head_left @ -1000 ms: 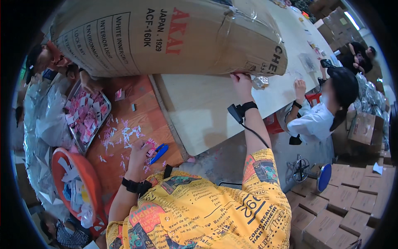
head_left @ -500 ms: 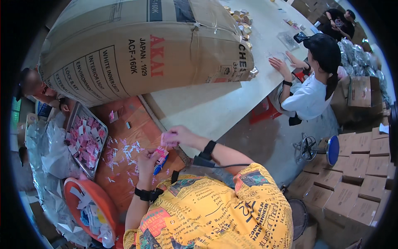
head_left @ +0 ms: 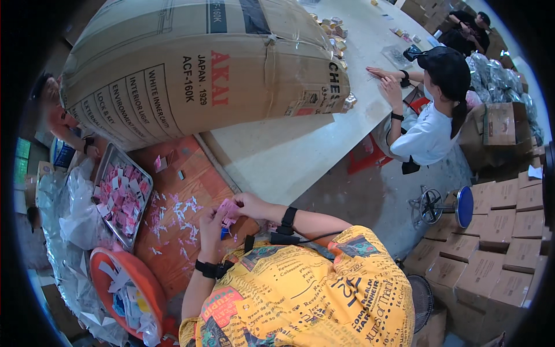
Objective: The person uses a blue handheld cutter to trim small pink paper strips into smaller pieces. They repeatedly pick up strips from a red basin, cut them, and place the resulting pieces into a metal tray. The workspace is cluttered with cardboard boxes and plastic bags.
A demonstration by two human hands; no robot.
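Observation:
Close to my body, over the near edge of the red-brown board (head_left: 188,156), both hands hold a small pink printed piece (head_left: 229,211), thin like a card or packet; its exact kind is unclear. My left hand (head_left: 211,225) pinches its left side, while my right hand (head_left: 252,206) grips the other side with closed fingers. A small blue object (head_left: 224,233) shows just below the left fingers, partly hidden. White and pink paper scraps (head_left: 179,217) lie scattered on the board. Left of them, a metal tray (head_left: 143,222) holds many pink-and-white pieces.
An orange basin (head_left: 161,298) of plastic and paper waste stands at lower left, beside clear plastic bags (head_left: 81,222). A big carton (head_left: 254,87) covers the far side. One person (head_left: 433,115) works at the pale table (head_left: 272,156); another reaches in at left. Cartons (head_left: 497,231) fill the right.
My right hand has come down onto the pink piece, which is now raised and turned between both hands. The person at the pale table has shifted their hands.

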